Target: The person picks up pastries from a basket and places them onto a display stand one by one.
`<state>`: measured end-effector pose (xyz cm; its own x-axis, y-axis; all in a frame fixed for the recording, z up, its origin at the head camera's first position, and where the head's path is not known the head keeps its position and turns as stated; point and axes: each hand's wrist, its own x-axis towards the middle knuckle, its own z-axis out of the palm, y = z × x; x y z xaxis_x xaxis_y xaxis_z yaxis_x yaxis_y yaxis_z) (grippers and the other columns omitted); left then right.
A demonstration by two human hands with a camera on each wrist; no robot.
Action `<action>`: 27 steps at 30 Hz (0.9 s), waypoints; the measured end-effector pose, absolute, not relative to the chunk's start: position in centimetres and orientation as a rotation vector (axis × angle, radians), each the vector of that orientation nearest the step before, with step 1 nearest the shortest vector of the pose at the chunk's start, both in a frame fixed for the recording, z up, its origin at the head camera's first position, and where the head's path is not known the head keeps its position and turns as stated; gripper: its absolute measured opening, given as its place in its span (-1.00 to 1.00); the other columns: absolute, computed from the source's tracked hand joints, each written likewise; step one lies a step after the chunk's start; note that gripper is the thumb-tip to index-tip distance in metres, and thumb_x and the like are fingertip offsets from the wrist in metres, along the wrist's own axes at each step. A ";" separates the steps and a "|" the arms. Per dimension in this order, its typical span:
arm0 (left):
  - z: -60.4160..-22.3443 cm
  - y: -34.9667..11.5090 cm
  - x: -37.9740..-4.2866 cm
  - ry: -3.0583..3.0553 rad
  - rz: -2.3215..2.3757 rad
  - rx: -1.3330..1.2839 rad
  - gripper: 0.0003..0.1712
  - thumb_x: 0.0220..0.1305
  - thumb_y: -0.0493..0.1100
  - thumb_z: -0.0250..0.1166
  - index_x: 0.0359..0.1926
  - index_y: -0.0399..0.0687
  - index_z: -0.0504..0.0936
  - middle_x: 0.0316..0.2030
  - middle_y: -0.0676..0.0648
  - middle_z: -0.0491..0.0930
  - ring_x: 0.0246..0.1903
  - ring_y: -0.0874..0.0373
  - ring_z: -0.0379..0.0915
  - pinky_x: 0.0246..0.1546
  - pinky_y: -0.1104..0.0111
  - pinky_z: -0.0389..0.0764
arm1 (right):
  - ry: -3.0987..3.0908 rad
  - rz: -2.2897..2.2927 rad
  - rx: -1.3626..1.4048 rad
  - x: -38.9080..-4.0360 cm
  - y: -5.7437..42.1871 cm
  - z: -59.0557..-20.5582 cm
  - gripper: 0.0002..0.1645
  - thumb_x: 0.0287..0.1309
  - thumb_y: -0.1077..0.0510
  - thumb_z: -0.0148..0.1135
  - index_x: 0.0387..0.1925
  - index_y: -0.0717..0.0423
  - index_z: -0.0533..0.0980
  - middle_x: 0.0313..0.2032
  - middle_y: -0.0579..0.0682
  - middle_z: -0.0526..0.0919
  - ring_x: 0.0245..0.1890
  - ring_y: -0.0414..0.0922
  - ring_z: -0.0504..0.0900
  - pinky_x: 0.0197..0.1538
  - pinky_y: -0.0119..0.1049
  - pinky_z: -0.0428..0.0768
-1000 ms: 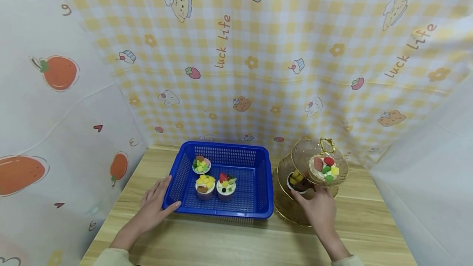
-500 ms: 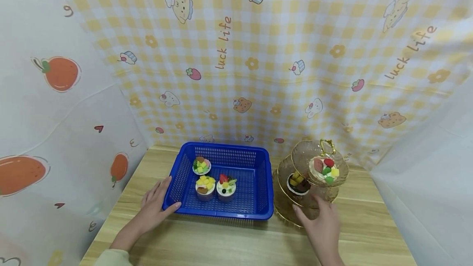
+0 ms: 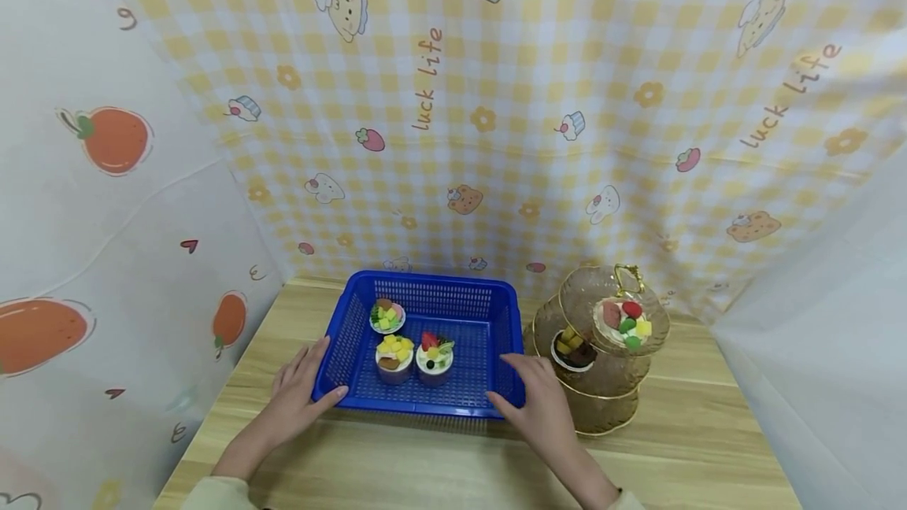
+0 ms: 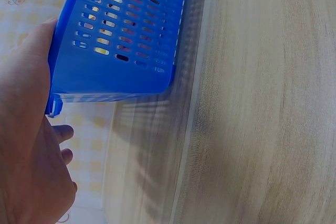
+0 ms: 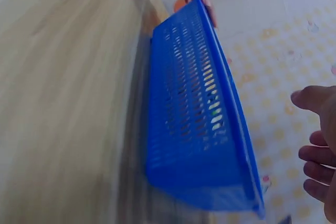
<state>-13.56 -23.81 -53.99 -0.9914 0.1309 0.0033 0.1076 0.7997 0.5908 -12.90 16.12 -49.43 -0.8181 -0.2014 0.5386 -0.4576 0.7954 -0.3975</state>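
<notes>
A blue plastic basket (image 3: 434, 279) holds three small toy dessert cups: one with yellow cubes (image 3: 394, 362), one with a strawberry (image 3: 434, 360), and one with green and yellow topping (image 3: 387, 318). My left hand (image 3: 296, 390) rests on the basket's front left corner, its thumb along the rim in the left wrist view. Over the basket's right rim, my right hand (image 3: 542, 408) has thumb and fingers spread apart with nothing between them. Beside it rises an amber tiered stand (image 3: 611, 414) with a gold handle.
On the stand's middle tier sits a dark-topped dessert cup (image 3: 575, 354), partly under the top tier. A cream tart (image 3: 615, 327) with red, green and yellow pieces lies on the top tier. Yellow checked cloth (image 3: 453, 156) hangs behind the wooden table (image 3: 397, 459).
My right hand has let go of the dark-topped dessert cup on the middle tier, drawn back from the stand and moved left to the basket's right edge. My left hand stays put.
</notes>
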 end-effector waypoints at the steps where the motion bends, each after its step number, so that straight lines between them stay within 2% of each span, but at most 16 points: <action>1: -54.0 -23.8 -13.6 2.943 0.964 0.195 0.07 0.33 0.23 0.22 0.59 0.08 -0.21 0.55 -0.33 -0.08 0.50 -0.46 -0.28 0.32 -0.45 -0.26 | -2.516 0.728 0.528 -13.4 15.6 -49.2 -0.31 -0.22 -0.07 0.63 0.01 0.07 0.62 -0.05 -0.04 0.74 -0.02 -0.09 0.60 0.03 -0.14 0.62; 12: -54.0 -23.9 -13.6 2.951 0.963 0.198 0.07 0.32 0.23 0.22 0.59 0.07 -0.21 0.54 -0.35 -0.06 0.50 -0.45 -0.27 0.32 -0.44 -0.24 | -2.712 0.866 0.624 -20.1 10.5 -47.3 -0.30 -0.02 -0.11 0.52 0.15 0.06 0.55 0.09 0.02 0.68 0.11 -0.01 0.57 0.17 -0.07 0.58; 16: -54.2 -23.9 -13.6 2.950 0.963 0.191 0.07 0.32 0.21 0.23 0.59 0.07 -0.21 0.54 -0.35 -0.06 0.50 -0.45 -0.27 0.32 -0.44 -0.24 | -2.791 0.936 0.631 -22.6 8.5 -47.2 -0.25 0.03 -0.15 0.47 0.23 0.04 0.50 0.18 0.03 0.62 0.25 0.03 0.52 0.39 0.01 0.41; 19: -54.2 -23.9 -13.7 2.947 0.971 0.182 0.07 0.32 0.21 0.23 0.59 0.09 -0.22 0.54 -0.34 -0.06 0.50 -0.45 -0.26 0.32 -0.44 -0.24 | -2.845 0.999 0.641 -24.4 7.1 -47.5 -0.22 0.07 -0.18 0.44 0.29 -0.02 0.45 0.25 0.00 0.58 0.30 0.02 0.49 0.40 0.05 0.40; 23: -54.3 -23.9 -13.7 2.947 0.981 0.173 0.08 0.32 0.21 0.24 0.59 0.10 -0.22 0.54 -0.35 -0.05 0.49 -0.45 -0.26 0.32 -0.44 -0.24 | -2.913 1.042 0.679 -26.7 5.4 -48.2 -0.20 0.11 -0.20 0.40 0.34 -0.06 0.41 0.29 -0.05 0.54 0.30 -0.02 0.47 0.28 -0.01 0.51; 27: -54.3 -23.8 -13.8 2.944 0.989 0.185 0.08 0.32 0.20 0.24 0.60 0.12 -0.23 0.54 -0.34 -0.05 0.50 -0.45 -0.26 0.31 -0.45 -0.24 | -2.972 1.058 0.719 -28.5 3.8 -49.0 -0.20 0.15 -0.18 0.38 0.37 -0.04 0.38 0.32 -0.06 0.51 0.35 -0.04 0.45 0.42 -0.02 0.38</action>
